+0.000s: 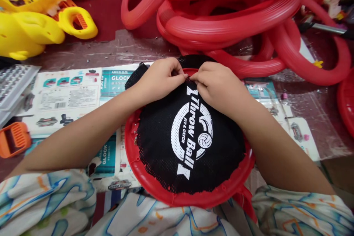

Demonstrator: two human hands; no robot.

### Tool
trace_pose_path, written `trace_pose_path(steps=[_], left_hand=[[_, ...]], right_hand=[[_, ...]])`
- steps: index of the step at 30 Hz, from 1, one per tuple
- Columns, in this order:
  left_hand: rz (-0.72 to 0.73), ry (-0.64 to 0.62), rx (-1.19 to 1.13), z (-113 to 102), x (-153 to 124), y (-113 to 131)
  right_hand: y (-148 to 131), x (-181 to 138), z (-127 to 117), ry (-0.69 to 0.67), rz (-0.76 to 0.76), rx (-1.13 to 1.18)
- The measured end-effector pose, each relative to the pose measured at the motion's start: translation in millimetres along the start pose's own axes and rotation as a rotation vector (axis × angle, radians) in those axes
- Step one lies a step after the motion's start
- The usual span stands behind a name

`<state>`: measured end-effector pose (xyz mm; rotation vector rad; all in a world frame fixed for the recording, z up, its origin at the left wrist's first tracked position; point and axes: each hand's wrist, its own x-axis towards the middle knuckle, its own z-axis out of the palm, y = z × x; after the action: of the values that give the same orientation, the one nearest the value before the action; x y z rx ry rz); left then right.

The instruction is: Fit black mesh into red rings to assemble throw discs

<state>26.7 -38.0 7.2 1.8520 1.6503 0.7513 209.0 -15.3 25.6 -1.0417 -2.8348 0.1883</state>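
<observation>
A round red plastic frame [190,201] lies in front of me, its near edge close to my body. Black mesh fabric [157,136] printed with a white "Throw Ball" logo is stretched over it, and its near edge sits along the frame's pegs. At the far edge, my left hand [163,77] pinches the mesh between thumb and forefinger. My right hand [214,83] pinches the same edge just beside it, the fingertips of both hands almost touching. Loose mesh bunches up behind both hands.
Several red plastic rings [229,25] are piled at the back. Yellow plastic pieces [30,31] stand at the back left. A white tray of small metal parts [16,84] and an orange part [15,139] lie left. Printed cardboard [69,92] covers the table beneath the frame.
</observation>
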Motion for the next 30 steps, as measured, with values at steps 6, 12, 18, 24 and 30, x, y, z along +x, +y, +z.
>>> trace_pose_path(steps=[6,12,18,24,30], left_hand=[[0.017,0.004,0.021,0,0,1],[0.048,-0.017,-0.034,1,-2,-4],[0.084,-0.142,0.008,-13,-4,-3],[0.122,-0.262,0.316,-32,-9,7],[0.409,-0.218,0.176,-16,-4,2]], right_hand=[[-3,0,-2,-0.023,0.007,-0.005],[-4,-3,-10,-0.083,0.062,0.058],[-3,-16,-27,-0.122,0.244,0.295],[-3,-18,-32,-0.157,0.189,0.419],[-6,-13,-29,-0.069,0.206,0.46]])
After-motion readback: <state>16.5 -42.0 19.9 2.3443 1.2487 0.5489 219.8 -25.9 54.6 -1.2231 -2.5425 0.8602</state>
